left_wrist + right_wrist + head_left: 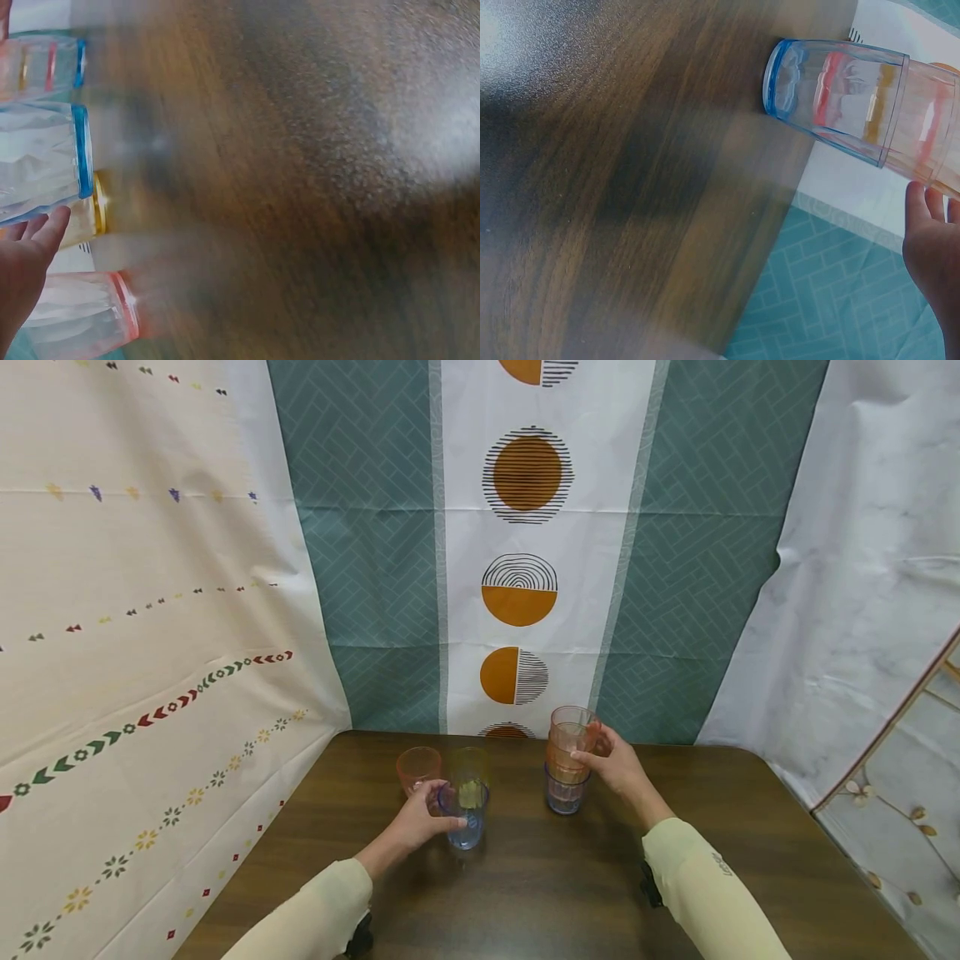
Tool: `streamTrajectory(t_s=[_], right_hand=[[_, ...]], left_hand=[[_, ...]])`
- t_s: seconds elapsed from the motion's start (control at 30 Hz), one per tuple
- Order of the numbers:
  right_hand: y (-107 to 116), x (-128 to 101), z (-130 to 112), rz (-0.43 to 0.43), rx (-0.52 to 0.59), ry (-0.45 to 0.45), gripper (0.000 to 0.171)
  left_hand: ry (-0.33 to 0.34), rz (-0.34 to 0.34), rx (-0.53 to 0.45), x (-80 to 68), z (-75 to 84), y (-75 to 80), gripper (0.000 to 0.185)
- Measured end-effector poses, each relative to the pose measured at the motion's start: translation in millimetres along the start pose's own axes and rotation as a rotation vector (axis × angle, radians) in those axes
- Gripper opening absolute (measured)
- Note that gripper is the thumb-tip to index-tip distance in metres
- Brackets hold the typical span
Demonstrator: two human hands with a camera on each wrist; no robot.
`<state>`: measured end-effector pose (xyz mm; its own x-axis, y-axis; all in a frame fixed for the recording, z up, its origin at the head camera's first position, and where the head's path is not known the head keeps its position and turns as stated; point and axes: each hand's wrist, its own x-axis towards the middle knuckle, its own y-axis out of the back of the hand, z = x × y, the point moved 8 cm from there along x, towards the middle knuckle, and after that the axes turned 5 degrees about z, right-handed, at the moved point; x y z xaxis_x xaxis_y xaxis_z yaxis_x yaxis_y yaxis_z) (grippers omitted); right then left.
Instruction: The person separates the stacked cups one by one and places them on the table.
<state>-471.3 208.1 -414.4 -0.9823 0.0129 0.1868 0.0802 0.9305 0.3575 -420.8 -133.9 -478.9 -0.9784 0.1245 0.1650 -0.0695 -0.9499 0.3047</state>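
Observation:
My left hand (412, 823) grips a clear blue tumbler (467, 835), thumb on its near side and fingers round the left. Behind it stand a clear yellow tumbler (474, 762), partly covered by the blue one, and a clear pink tumbler (417, 767). To the right rises a nested stack of tumblers, with a blue tumbler (795, 82) outermost at the bottom and pink and yellow bases showing inside. Around the upper pink tumbler (572, 720) of that stack, my right hand (617, 768) holds with thumb and fingers. All the tumblers are upright.
The dark wooden table (510, 893) ends at the back against a green and white patterned curtain (375, 568). A cream embroidered cloth (150, 652) hangs on the left, and a pale marbled cloth (847, 610) hangs on the right.

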Motion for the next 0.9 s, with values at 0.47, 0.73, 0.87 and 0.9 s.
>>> streamTrajectory(t_s=[0.47,0.73,0.87,0.9], right_hand=[[-1,1,2,0.006,0.020,-0.008,0.081],[-1,0,1,0.001,0.026,-0.006,0.079],[0,0,1,0.004,0.026,-0.007,0.078],[0,0,2,0.004,0.028,-0.008,0.078]], left_hand=[[0.025,0.005,-0.027,1.4,-11.0,-4.4,0.076],[0.019,-0.003,-0.069,1.8,-12.6,-6.7,0.077],[0.023,-0.024,-0.072,3.1,-14.9,-8.4,0.083],[0.025,-0.032,-0.071,3.1,-14.8,-8.8,0.085]])
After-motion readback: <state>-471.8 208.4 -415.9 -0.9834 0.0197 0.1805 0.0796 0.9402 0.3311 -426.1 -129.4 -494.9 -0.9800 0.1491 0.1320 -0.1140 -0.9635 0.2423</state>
